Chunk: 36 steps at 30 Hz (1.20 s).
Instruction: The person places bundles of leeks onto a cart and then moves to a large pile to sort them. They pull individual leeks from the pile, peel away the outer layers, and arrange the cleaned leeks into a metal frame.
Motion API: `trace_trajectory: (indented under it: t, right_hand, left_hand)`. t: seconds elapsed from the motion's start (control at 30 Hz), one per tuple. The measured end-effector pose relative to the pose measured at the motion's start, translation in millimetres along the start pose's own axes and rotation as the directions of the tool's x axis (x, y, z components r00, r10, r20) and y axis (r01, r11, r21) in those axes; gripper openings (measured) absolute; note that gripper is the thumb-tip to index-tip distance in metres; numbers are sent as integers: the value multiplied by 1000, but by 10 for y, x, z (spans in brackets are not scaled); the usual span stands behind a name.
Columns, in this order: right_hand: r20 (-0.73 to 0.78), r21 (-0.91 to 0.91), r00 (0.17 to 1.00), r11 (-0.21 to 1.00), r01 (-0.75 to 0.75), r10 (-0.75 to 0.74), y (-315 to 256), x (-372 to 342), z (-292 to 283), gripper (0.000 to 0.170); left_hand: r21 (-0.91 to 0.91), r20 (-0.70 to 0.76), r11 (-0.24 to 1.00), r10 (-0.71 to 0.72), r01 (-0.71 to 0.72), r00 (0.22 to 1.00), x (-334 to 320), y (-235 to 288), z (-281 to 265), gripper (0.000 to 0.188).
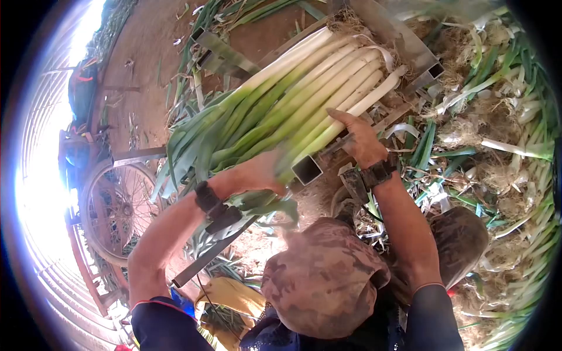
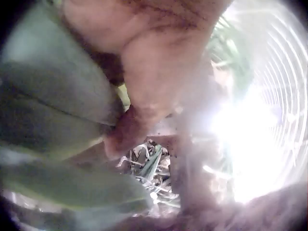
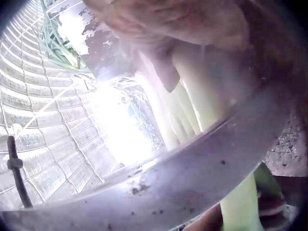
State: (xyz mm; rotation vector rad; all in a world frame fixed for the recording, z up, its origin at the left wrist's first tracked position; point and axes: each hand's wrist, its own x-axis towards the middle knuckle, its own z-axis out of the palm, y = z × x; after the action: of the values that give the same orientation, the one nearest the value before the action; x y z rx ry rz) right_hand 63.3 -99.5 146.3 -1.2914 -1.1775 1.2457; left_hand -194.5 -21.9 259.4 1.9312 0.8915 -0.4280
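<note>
A thick bundle of leeks (image 1: 304, 88) lies across a metal frame (image 1: 307, 171), white shafts and roots at upper right, green leaves at lower left. At the bundle's near edge, my left hand (image 1: 257, 171) is blurred in the head view. The left wrist view has its thumb bent down beside broad leek leaves (image 2: 53, 115), which hide its other fingers. My right hand (image 1: 364, 143) touches the outermost pale shaft, one digit stretched over it. From the right wrist, that hand (image 3: 187, 21) lies over several pale leek shafts (image 3: 202, 101), above a metal bar (image 3: 168, 187).
Many leeks with tangled roots (image 1: 497, 117) lie piled along the right. A spoked wheel (image 1: 123, 205) stands at left, near a bright ribbed wall (image 1: 41, 292). Metal arms (image 1: 433, 70) of the frame rise at upper right. Leaf scraps litter the ground.
</note>
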Motion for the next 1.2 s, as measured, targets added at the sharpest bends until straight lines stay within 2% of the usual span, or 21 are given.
trace_trajectory:
  t: [0.07, 0.1, 0.13, 0.17, 0.23, 0.27, 0.37, 0.4, 0.63, 0.7, 0.83, 0.9, 0.93, 0.97, 1.0, 1.03, 1.07, 1.1, 1.13, 1.17, 1.2]
  right_hand:
    - [-48, 269, 990, 953, 138, -130, 162, 132, 64, 41]
    - [-47, 269, 990, 953, 138, -130, 85, 157, 67, 41]
    - [-27, 611, 972, 773, -168, 232, 12, 181, 63, 38]
    - [126, 839, 835, 391, -378, 536, -145, 200, 88, 36]
    - [117, 872, 801, 325, -365, 586, -233, 248, 150, 37]
    - [101, 907, 769, 259, -332, 631, -249, 283, 167, 38]
    - [12, 931, 787, 280, -234, 617, -222, 232, 201, 43]
    - [6, 917, 750, 296, -268, 662, -439, 212, 187, 41]
    - [11, 928, 772, 280, -244, 636, -346, 156, 210, 40]
    - [-111, 725, 918, 663, -187, 381, 99, 129, 259, 37]
    - [-134, 768, 935, 631, -112, 328, 325, 149, 336, 32]
    - [-199, 712, 856, 670, -209, 477, 438, 178, 273, 32]
    - [-299, 403, 936, 914, -50, 183, 927, 171, 177, 34]
    - [-275, -394, 961, 914, -91, -23, 184, -9, 39, 38]
    - [-506, 198, 837, 973, -119, 206, -401, -25, 105, 46]
    - [-642, 317, 722, 947, -56, 258, -404, 44, 83, 54]
    - [-708, -10, 706, 998, -55, 32, -424, 70, 34, 59]
    - [-700, -336, 685, 940, -62, -205, -482, 97, 5, 64]
    - [-701, -325, 685, 944, -59, -198, -520, 182, 7, 64]
    - [-455, -613, 839, 788, -54, -297, -573, 340, -8, 68]
    - [-165, -831, 942, 555, 27, -292, -584, 478, -11, 73]
  left_hand:
    - [-68, 20, 998, -4, 6, 1000, -6, -44, 30, 81]
    - [-138, 45, 990, -5, 11, 999, -5, -39, 70, 82]
    - [-140, 45, 990, -4, 10, 999, -3, -29, 132, 82]
    - [91, 12, 996, -22, 21, 1000, -8, -35, 239, 77]
    - [527, -68, 847, -38, 68, 997, -15, 15, 439, 69]
    - [501, -159, 838, -155, 215, 975, -19, 245, 442, 64]
    - [697, -233, 702, 25, 149, 972, 29, 10, 705, 63]
    - [769, -356, 626, 248, 132, 901, 32, 52, 729, 38]
    - [791, -394, 592, 300, 155, 869, 15, 123, 679, 59]
    - [830, -347, 532, 254, 169, 903, 15, 70, 689, 60]
    - [834, -295, 540, 262, 114, 919, 30, -80, 622, 63]
    - [785, -180, 618, 167, 39, 970, 38, 135, 439, 62]
    - [693, -152, 720, 98, 35, 984, 19, 222, 377, 62]
    - [696, -164, 716, 87, 53, 983, 12, 225, 371, 62]
    - [727, -152, 686, 120, 29, 981, 12, 192, 380, 66]
    - [756, -138, 654, 149, 7, 979, 7, 117, 398, 69]
    - [882, -215, 471, 426, -12, 879, 13, -88, 510, 67]
    - [886, -215, 464, 414, -2, 884, -10, -65, 477, 67]
    - [791, -255, 609, 415, -58, 873, -8, -27, 467, 62]
    - [670, -297, 733, 411, -119, 862, -8, 35, 429, 58]
    - [658, -273, 743, 390, -126, 879, -34, 134, 327, 49]
